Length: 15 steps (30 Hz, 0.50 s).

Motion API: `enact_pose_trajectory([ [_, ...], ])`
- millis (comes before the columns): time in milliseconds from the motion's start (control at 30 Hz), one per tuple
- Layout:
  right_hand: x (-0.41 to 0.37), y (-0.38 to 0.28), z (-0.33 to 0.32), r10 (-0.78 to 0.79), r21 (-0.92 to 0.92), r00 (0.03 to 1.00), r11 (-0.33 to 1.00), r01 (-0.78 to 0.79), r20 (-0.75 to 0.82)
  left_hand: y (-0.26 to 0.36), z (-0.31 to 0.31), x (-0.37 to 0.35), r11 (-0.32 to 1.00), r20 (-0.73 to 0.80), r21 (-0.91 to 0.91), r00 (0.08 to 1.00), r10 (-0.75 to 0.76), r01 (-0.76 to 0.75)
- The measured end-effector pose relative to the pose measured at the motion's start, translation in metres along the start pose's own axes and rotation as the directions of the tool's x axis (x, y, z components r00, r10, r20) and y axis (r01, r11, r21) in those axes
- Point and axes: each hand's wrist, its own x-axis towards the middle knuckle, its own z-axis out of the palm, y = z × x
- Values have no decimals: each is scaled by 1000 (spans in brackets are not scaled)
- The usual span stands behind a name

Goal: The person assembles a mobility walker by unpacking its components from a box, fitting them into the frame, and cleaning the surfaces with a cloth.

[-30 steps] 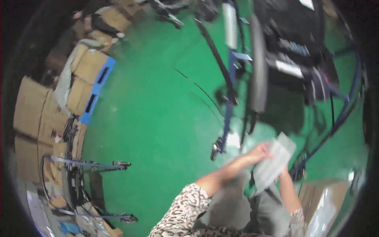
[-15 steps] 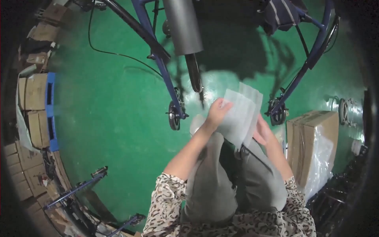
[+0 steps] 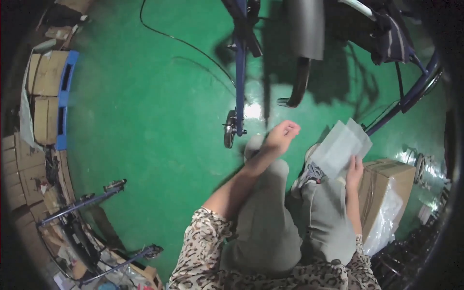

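Note:
My left hand [image 3: 284, 136] is over the green floor, in front of my left knee, with its fingers curled together; whether something small is between them is too small to tell. To the right, my right hand [image 3: 355, 170] grips the lower right edge of some thin, whitish translucent sheets [image 3: 340, 149], which overlap and fan apart at the top. The sheets hang above my right shoe [image 3: 308, 175]. Beyond my left hand, a dark curved bar [image 3: 300, 84] comes down from a grey cylinder [image 3: 308, 29].
A blue frame [image 3: 240, 72] with a small wheel [image 3: 230, 129] stands ahead. A cardboard box [image 3: 382, 188] with clear plastic is by my right leg. At left are boxes on a blue pallet [image 3: 62, 113] and another blue frame [image 3: 79, 208]. A black cable [image 3: 183, 42] curves above the floor.
My left hand has come off the sheets and moved right less than they did. My right hand has carried the sheets right and slightly down. The view has shifted, and both shoes now show.

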Motion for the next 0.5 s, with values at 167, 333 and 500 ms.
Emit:
enact_pose_trajectory([
  [167, -8, -43, 6, 51, 108, 996, 992, -58, 68, 0, 33, 5, 971, -9, 231, 998, 69, -65],
  [333, -6, -57, 3, 15, 40, 989, 999, -21, 147, 10, 47, 19, 941, 7, 332, 998, 56, -56],
  [500, 14, 20, -3, -49, -155, 999, 987, 52, 22, 12, 15, 14, 885, -45, 465, 999, 24, 0],
])
